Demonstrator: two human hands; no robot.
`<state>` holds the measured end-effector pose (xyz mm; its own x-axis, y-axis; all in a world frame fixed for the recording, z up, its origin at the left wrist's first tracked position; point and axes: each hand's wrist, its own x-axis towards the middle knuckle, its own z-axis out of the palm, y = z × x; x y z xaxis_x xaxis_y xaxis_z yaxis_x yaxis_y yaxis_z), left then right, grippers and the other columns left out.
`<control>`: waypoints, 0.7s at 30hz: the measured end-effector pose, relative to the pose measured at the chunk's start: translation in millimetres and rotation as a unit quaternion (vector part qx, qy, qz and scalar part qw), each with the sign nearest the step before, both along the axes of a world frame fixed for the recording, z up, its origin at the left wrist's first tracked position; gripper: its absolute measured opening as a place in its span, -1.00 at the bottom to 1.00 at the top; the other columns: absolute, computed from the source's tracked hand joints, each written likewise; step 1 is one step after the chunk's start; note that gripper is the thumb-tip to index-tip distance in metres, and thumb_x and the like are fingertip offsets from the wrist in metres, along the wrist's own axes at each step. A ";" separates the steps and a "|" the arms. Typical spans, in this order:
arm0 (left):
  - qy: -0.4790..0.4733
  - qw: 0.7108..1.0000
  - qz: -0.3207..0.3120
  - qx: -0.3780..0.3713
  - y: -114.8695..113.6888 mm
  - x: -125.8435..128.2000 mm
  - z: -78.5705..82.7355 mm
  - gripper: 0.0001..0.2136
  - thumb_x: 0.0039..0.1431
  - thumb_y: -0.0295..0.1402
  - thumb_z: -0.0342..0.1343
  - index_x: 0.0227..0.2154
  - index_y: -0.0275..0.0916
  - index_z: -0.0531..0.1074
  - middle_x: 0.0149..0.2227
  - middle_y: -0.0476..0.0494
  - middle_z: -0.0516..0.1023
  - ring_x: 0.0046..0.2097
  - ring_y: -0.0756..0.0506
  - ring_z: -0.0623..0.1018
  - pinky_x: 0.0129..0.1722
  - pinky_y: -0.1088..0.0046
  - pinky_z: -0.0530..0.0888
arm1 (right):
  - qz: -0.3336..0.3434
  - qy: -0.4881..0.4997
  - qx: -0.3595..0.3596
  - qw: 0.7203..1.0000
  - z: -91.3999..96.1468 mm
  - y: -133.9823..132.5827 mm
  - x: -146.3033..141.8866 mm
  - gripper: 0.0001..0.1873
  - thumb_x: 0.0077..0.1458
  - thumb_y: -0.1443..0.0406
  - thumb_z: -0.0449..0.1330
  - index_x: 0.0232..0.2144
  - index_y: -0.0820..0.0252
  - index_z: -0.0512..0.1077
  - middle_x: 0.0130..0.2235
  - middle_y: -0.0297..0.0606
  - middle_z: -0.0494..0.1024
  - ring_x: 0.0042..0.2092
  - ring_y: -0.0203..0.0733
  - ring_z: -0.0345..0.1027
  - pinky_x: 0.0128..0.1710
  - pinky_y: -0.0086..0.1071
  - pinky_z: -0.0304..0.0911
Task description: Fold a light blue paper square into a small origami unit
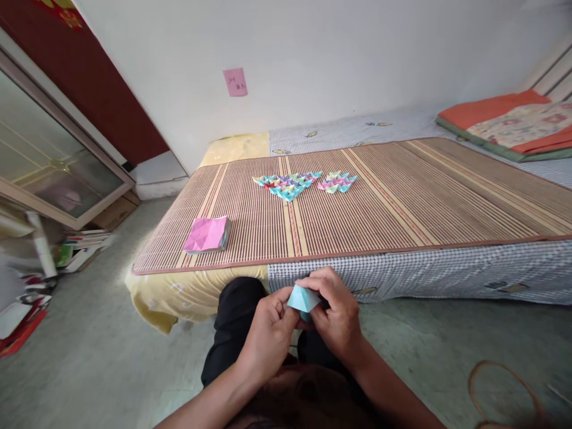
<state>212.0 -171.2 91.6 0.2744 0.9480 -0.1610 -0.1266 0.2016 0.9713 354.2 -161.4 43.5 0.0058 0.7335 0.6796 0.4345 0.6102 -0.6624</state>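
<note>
A light blue piece of folded paper [303, 299], peaked at the top, is held above my lap, just in front of the bed's edge. My left hand [273, 322] pinches its left side between thumb and fingers. On the other side my right hand [336, 310] grips it, fingers over the top and thumb below. Beyond, on the striped mat [250, 232], lie a larger cluster of colourful folded paper boats [288, 183] and a smaller cluster of paper boats [338, 182] to its right. A stack of square paper [206, 234], pink on top, rests near the mat's left front.
The bed carries a checked sheet [402, 271] and a yellow cloth [196, 292]. Folded orange bedding [504, 125] lies at the far right. A pink note [235, 81] is on the wall. Papers and books [84, 247] sit on the floor at left, beside a glass-panelled door [53, 149].
</note>
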 end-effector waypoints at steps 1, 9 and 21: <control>0.004 1.000 0.006 -0.004 0.6 -0.8 -0.5 -0.77 0.19 -0.19 0.29 -0.29 -0.27 0.68 -0.42 -0.11 0.52 -0.36 -0.09 0.46 -0.33 0.43 0.49 | -0.005 -0.019 0.018 1.000 -0.6 -0.1 1.4 -0.69 0.25 0.49 0.15 -0.08 0.04 0.53 -0.22 -0.24 0.49 -0.19 -0.11 0.45 -0.20 -0.24 0.38; -0.020 0.999 0.036 0.003 2.4 -5.4 -3.8 -0.72 0.18 -0.11 0.34 -0.29 -0.27 0.66 -0.42 -0.07 0.48 -0.34 -0.05 0.39 -0.32 0.50 0.43 | -0.017 -0.106 0.114 0.988 6.6 -1.3 8.9 -0.72 0.29 0.51 0.17 -0.07 0.08 0.50 -0.17 -0.20 0.55 -0.12 -0.08 0.43 -0.09 -0.13 0.32; -0.033 0.996 0.077 0.036 5.2 -8.4 -5.7 -0.71 0.20 -0.19 0.32 -0.12 -0.23 0.49 -0.41 -0.01 0.54 -0.38 -0.02 0.47 -0.32 0.51 0.43 | 0.000 -0.139 0.098 0.985 1.8 -2.8 9.5 -0.68 0.25 0.52 0.14 -0.03 0.13 0.47 -0.09 -0.15 0.53 -0.05 -0.02 0.39 -0.01 -0.06 0.29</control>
<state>203.6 -166.0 85.9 0.1316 0.9882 -0.0783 -0.2142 0.1055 0.9711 363.7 -164.2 45.3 -0.2010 0.5875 0.7839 0.5829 0.7149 -0.3863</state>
